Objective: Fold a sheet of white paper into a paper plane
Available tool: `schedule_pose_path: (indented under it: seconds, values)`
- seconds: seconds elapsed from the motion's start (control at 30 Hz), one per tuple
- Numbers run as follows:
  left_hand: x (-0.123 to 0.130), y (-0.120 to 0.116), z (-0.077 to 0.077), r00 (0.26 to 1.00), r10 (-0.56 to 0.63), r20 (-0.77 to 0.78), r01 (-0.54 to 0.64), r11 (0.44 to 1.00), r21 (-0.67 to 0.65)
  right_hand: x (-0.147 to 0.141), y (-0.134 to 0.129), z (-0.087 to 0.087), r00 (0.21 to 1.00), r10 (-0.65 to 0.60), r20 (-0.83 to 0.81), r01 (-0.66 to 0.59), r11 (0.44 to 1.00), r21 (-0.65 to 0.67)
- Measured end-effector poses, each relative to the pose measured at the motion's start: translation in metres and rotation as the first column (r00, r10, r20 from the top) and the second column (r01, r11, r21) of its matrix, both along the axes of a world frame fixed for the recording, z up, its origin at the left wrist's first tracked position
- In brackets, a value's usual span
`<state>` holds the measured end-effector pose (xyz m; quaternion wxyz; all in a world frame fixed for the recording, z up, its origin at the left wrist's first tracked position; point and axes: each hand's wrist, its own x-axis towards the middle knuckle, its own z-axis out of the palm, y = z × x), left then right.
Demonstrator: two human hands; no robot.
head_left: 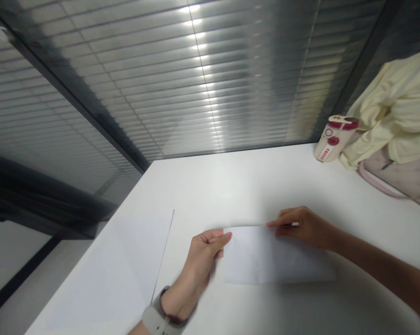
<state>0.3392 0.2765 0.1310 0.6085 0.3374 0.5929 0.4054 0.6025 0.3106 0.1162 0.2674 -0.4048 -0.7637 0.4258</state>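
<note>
Nearest to me, a watch with a pale grey band (156,320) is circling the person's left wrist, and the left hand (206,249) is pinching the left edge of a white, oblong piece of paper (250,260), thumb on top, near its upper corner. The paper is lying across the near part of a smooth white table (231,186), between the two hands. The right hand (299,225) is bending its fingers at the paper's upper edge, touching it; a small white bit is showing between them, and from here I can't fairly tell whether they are gripping the paper. To the left, a large white paper sheet (115,270) is lying apart. Farther back on the right, a cream cup with a dark red lid (332,142) is standing beside a pale yellow cloth (402,102), which is draping over a dusty-pink bag (388,179). Behind everything, grey slatted blinds (182,83) are catching bright light.
</note>
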Motion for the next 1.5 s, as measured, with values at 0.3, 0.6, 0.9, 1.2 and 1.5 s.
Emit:
schedule_pose_path:
  seconds: [0.3,0.6,0.9,1.2,1.5]
  values:
    - [-0.001,0.002,0.008,1.000,-0.004,-0.013,0.004,1.000,-0.007,0.023,-0.007,0.001,0.997,-0.083,-0.004,0.083,0.997,0.008]
    - [-0.006,0.006,0.008,0.998,-0.044,-0.039,0.045,0.999,0.003,0.042,-0.016,0.004,0.993,-0.119,-0.010,0.119,0.993,-0.017]
    - [-0.005,0.007,0.004,0.996,-0.069,-0.060,0.070,0.997,0.026,0.055,-0.023,-0.003,0.998,-0.070,-0.001,0.070,0.996,0.057]
    - [-0.007,0.007,-0.002,0.979,-0.088,-0.185,0.110,0.988,0.111,0.053,-0.024,-0.004,0.998,-0.062,0.013,0.061,0.994,0.089]
    - [-0.007,0.001,-0.018,0.639,0.067,-0.766,0.435,0.790,0.432,0.049,-0.017,-0.020,0.989,-0.011,0.150,-0.009,0.991,0.134]
